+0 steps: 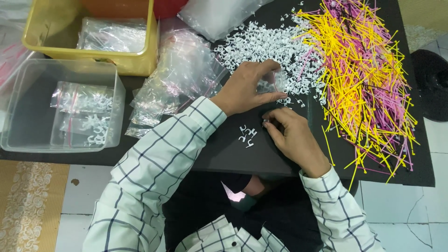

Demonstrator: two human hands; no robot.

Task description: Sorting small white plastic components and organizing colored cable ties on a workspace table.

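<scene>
My left hand (246, 87) holds a small clear plastic bag (276, 82) pinched between thumb and fingers, over the near edge of a heap of small white plastic clips (261, 46). My right hand (291, 135) rests on the black board (224, 154) just below, fingertips pinched on a white clip at the bag's mouth. Several loose white clips (247, 135) lie on the board between my wrists. Both sleeves are white with dark checks.
A spread of yellow and pink cable ties (364, 79) covers the right. A pile of clear bags (182, 74) lies at centre left. A clear tub (63, 107) holds filled bags; a yellow bin (93, 35) stands behind it.
</scene>
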